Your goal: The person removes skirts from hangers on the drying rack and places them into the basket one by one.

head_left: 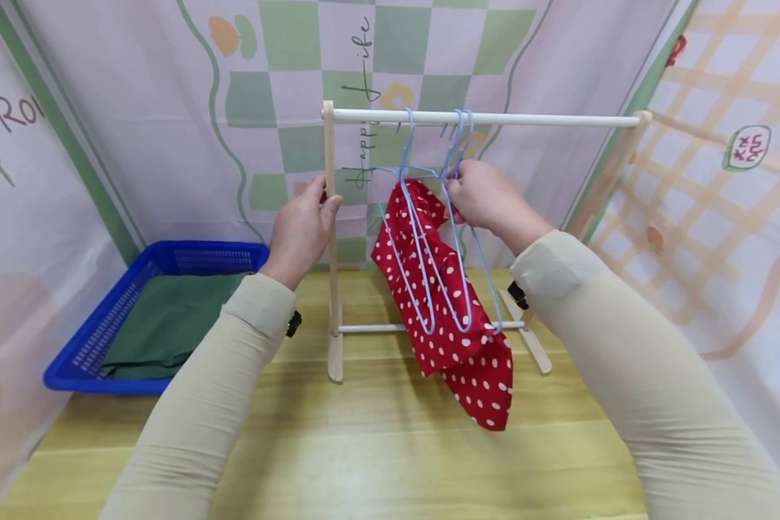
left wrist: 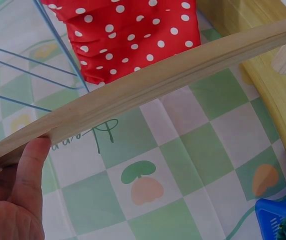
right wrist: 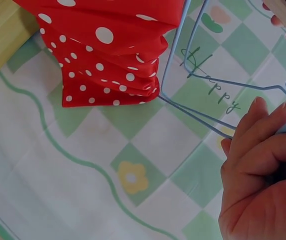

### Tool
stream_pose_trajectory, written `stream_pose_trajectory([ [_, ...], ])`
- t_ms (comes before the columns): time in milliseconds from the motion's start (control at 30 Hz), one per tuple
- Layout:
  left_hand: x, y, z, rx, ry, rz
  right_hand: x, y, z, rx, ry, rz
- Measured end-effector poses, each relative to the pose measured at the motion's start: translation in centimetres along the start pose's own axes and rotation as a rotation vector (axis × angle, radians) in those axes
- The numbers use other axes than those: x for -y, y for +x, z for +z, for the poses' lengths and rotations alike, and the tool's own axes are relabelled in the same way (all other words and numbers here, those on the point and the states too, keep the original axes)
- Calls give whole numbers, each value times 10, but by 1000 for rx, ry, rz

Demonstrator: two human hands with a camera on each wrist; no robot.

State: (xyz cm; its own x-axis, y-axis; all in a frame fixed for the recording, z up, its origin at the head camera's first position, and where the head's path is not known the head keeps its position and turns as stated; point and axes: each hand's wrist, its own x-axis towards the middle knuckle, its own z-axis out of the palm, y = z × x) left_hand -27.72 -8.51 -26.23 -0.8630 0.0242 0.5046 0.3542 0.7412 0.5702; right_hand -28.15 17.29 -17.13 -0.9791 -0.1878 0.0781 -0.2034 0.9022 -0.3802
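Note:
My left hand (head_left: 302, 235) grips the left wooden post (head_left: 331, 282) of a small clothes rack, thumb on the near side. In the left wrist view the thumb and fingers close round that post. My right hand (head_left: 487, 195) holds a light blue wire hanger by its neck, just below the white top bar (head_left: 546, 120). In the right wrist view, curled fingers (right wrist: 255, 150) wrap the wire. Several blue hangers hang together on the bar. A red cloth with white dots (head_left: 484, 383) drapes among them, its lower corner hanging toward the table.
On the left stands a blue plastic basket (head_left: 78, 368) with folded dark green cloth (head_left: 169, 318) inside. The rack's lower bar (head_left: 370, 328) and feet are over a wood-grain table (head_left: 338, 448). Printed curtains (head_left: 156, 144) close in the back and both sides.

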Motion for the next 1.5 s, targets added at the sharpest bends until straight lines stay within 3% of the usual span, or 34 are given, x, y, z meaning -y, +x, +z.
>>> stream_pose_trajectory([
  [800,1,0,-2,-27,-4,35,16,3,6,13,0,-11],
  [1500,0,0,-1,10,-14,-6,26,4,11,26,-13,-25],
])
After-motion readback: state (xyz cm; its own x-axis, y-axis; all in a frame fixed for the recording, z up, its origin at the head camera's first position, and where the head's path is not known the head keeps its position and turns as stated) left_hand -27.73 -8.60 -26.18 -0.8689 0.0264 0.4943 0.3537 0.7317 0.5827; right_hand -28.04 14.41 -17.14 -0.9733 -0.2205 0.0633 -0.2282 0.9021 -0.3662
